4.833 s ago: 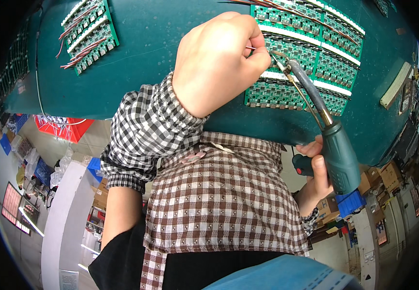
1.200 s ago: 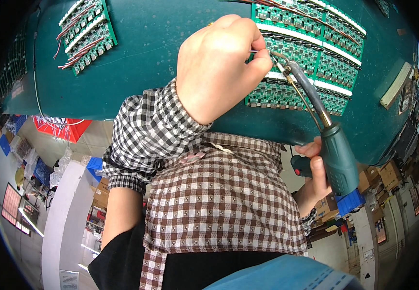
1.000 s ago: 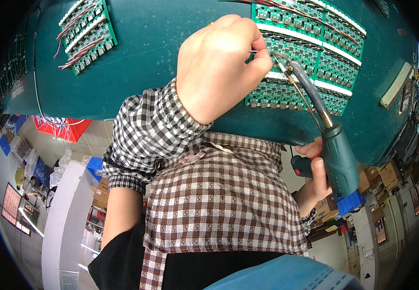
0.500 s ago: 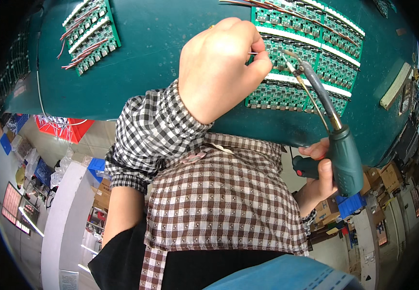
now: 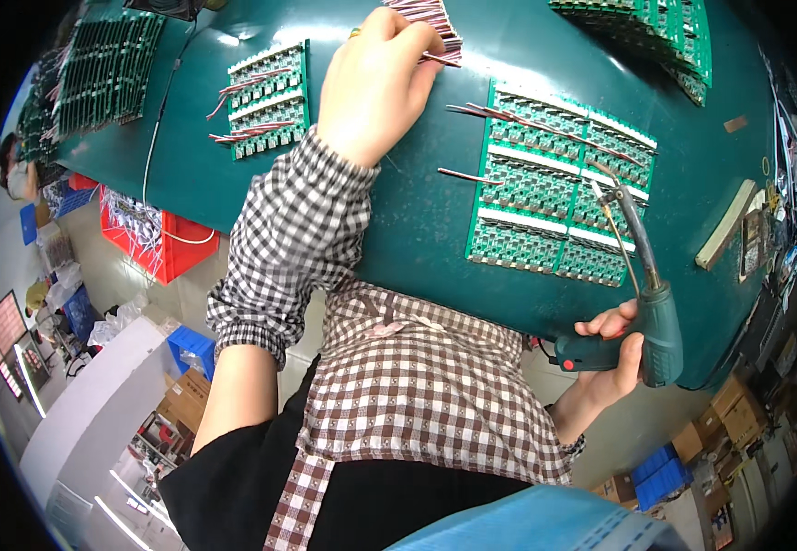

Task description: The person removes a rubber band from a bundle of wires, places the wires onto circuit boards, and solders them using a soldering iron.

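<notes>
My left hand [image 5: 373, 87] reaches to the far side of the table. Its thumb and fingers are pinched at a wire [image 5: 441, 61] on the near edge of a bundle of short red, white and dark wires [image 5: 428, 20]. In my right hand [image 5: 611, 354] is a dark green soldering gun [image 5: 661, 340], its bent tip pointing up over the right part of a green circuit board panel [image 5: 527, 197]. Several wires lie across the panel's upper row, and a single wire [image 5: 467, 174] sticks out from its left edge. My right fingers wrap around the handle.
A smaller panel with wires [image 5: 270, 101] lies to the left. Stacked panels stand at the far left [image 5: 109, 69] and far right [image 5: 665, 32]. A pale bar [image 5: 727, 225] lies at the right. Below the table's left edge is a red bin [image 5: 173, 248].
My left hand has left the panel and moved away to the wire bundle. A single wire now shows at the panel's left edge. The view has shifted; the soldering gun stays in my right hand.
</notes>
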`<state>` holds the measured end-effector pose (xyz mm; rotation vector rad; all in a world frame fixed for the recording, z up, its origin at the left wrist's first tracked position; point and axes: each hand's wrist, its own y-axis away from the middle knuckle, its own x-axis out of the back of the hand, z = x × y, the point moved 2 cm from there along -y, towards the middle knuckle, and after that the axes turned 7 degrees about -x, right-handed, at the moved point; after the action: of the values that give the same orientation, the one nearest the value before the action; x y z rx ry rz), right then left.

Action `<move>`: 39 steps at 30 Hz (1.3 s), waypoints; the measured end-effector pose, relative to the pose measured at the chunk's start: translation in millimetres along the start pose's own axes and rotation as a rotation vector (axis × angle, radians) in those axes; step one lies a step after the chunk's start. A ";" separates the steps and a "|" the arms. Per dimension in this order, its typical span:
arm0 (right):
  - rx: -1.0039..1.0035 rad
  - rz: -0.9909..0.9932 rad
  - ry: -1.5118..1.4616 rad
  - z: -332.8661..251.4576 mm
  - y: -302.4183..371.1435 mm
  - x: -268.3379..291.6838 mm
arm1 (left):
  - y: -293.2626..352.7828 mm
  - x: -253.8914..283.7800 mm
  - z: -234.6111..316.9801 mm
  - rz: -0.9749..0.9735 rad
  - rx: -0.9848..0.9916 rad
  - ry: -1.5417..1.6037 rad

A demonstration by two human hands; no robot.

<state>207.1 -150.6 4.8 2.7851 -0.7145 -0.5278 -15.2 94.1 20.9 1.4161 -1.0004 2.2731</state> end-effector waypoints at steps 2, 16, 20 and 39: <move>-0.010 0.021 -0.048 -2.3 1.6 -1.1 | -1.9 -10.5 -13.6 -0.008 -0.016 0.052; -0.017 -0.017 -0.061 -5.1 -1.4 6.5 | 1.6 -22.5 -25.7 0.040 -0.105 -0.028; 0.001 0.052 -0.114 -3.7 -2.5 3.8 | 3.2 -19.3 -23.8 0.072 -0.094 -0.002; -0.052 -0.013 0.033 -10.7 -6.1 -2.6 | 35.3 -11.2 1.2 -0.211 0.174 0.288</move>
<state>211.7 -142.8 13.5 2.7459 -0.6662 -0.4947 -28.8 69.2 -2.9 1.1481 -0.5508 2.3601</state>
